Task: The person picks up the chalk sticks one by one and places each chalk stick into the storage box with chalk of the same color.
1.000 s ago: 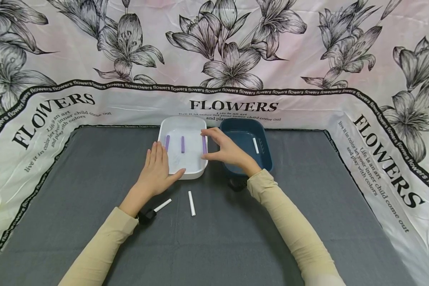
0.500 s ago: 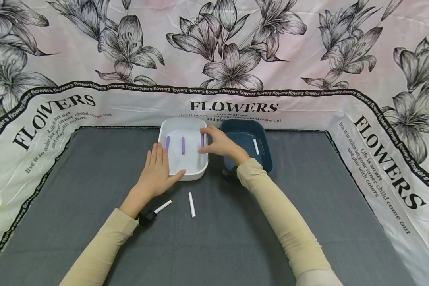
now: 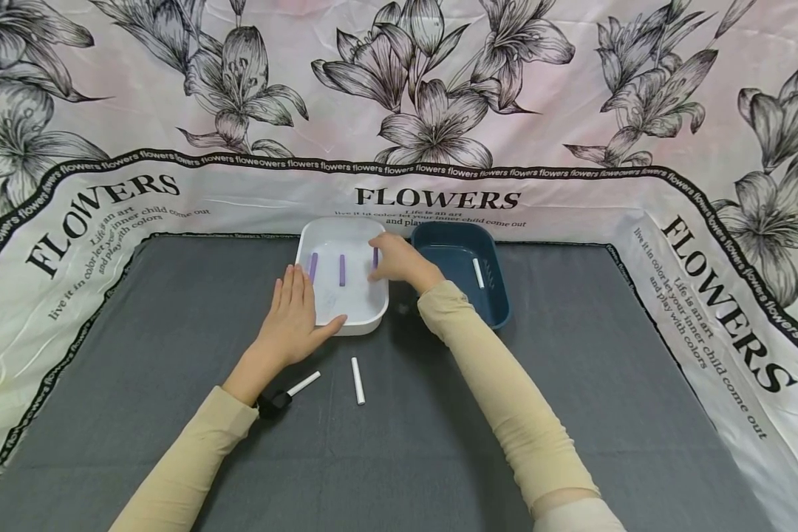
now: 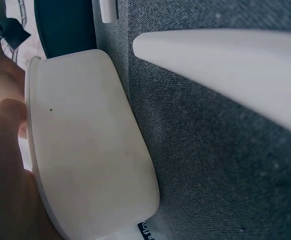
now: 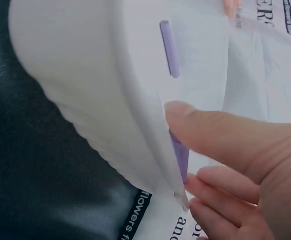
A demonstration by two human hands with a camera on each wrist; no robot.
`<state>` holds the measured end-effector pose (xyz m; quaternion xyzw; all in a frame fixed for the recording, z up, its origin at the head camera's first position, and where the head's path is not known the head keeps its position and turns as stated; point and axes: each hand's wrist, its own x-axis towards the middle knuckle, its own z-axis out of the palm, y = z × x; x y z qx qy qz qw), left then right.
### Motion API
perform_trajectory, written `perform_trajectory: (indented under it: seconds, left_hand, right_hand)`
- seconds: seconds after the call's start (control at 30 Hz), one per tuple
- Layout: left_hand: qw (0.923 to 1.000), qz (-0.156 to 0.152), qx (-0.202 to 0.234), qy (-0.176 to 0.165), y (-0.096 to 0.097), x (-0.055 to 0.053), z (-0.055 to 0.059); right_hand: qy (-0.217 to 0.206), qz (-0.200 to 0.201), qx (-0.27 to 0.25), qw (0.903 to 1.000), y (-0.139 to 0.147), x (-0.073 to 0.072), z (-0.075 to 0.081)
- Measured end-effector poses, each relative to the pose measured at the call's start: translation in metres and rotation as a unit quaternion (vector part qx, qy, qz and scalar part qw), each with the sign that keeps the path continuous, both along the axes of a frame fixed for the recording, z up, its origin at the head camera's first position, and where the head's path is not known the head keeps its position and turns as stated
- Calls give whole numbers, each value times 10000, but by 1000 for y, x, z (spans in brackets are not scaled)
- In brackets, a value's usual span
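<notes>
My left hand (image 3: 289, 314) rests with straight fingers against the near left side of a white bin (image 3: 343, 325), its thumb along the front rim. Two purple chalk sticks, one at the left (image 3: 313, 267) and one in the middle (image 3: 342, 270), lie inside. At the bin's right side, my right hand (image 3: 402, 262) pinches a third purple chalk stick (image 5: 182, 155) by its ends, between thumb and fingers. In the head view the fingers hide part of that stick.
Right of the white bin stands a dark blue bin (image 3: 503, 299) with one white chalk stick (image 3: 478, 273) inside. Two more white sticks lie on the grey cloth in front, one upright in view (image 3: 357, 381) and one slanted (image 3: 304, 383) near the left wrist.
My right hand has moved slightly left with the purple chalk stick, from the white bin's right rim to just inside it. The left hand has stayed in place.
</notes>
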<state>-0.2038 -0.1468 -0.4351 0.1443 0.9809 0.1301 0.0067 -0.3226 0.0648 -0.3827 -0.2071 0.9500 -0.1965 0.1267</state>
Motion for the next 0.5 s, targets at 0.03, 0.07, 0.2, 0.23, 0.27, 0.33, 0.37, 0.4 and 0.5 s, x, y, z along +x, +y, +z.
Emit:
perform_trajectory:
  seconds: [0.03,0.07,0.2,0.23,0.27,0.33,0.37,0.4,0.5]
  left_hand:
    - [10000,-1,2,8,0,0,0]
    - [10000,-3,1,18,0,0,0]
    - [10000,0,-16,44,0,0,-1]
    - [10000,-7,-18,54,0,0,-1]
    - [10000,-7,-32,56,1,0,-1]
    - [10000,-10,-51,62,1,0,-2]
    - [10000,-11,-61,66,0,0,-2]
    - [10000,-11,-68,72,0,0,-3]
    - [9999,-12,-75,104,0,0,-3]
  right_hand:
    - [6,-59,35,10000,-2,-1,0]
    - [18,-112,76,9999,-4,-1,0]
    - [77,-401,292,9987,-12,-3,-2]
    - [104,-471,365,9982,-15,-3,-1]
    - [128,-538,440,9975,-17,-3,-1]
    - [127,-697,560,9959,-22,-3,-1]
    - [122,-767,627,9950,-24,-3,-1]
    - [112,-838,689,9940,-27,-3,-1]
    - [146,-945,907,9913,-33,-2,-1]
